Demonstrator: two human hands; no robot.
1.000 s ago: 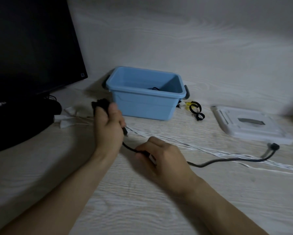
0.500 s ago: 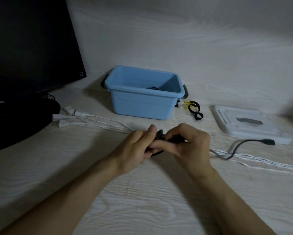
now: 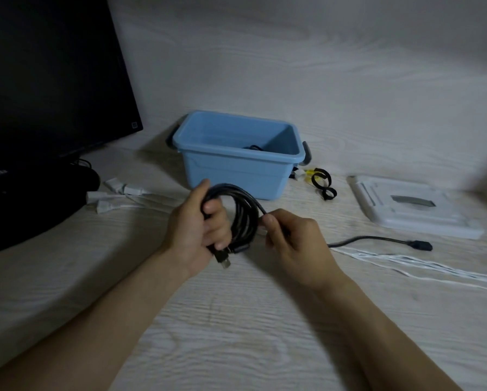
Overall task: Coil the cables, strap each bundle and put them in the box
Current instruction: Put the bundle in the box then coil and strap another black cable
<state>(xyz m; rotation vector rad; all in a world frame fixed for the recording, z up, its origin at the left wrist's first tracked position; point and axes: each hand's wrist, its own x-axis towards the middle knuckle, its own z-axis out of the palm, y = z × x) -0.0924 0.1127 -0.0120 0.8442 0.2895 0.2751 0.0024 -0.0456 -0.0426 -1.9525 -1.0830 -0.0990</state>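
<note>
My left hand (image 3: 197, 230) grips a coil of black cable (image 3: 243, 218) in front of the blue box (image 3: 236, 167); a USB plug (image 3: 224, 261) sticks out below the fist. My right hand (image 3: 290, 241) pinches the cable's free run where it leaves the coil. The loose tail (image 3: 377, 239) trails right across the table to a black connector (image 3: 422, 245). A dark cable shows inside the box. Black straps (image 3: 322, 186) lie to the right of the box.
White cables (image 3: 406, 263) run across the table from white plugs (image 3: 115, 193) at the left to the right edge. A white lid (image 3: 411, 210) lies at the right. A black monitor (image 3: 47, 80) on its stand fills the left side.
The coil has risen in my left hand and grown by a loop. My right hand has drawn more cable in, and the loose tail is shorter than a second ago.
</note>
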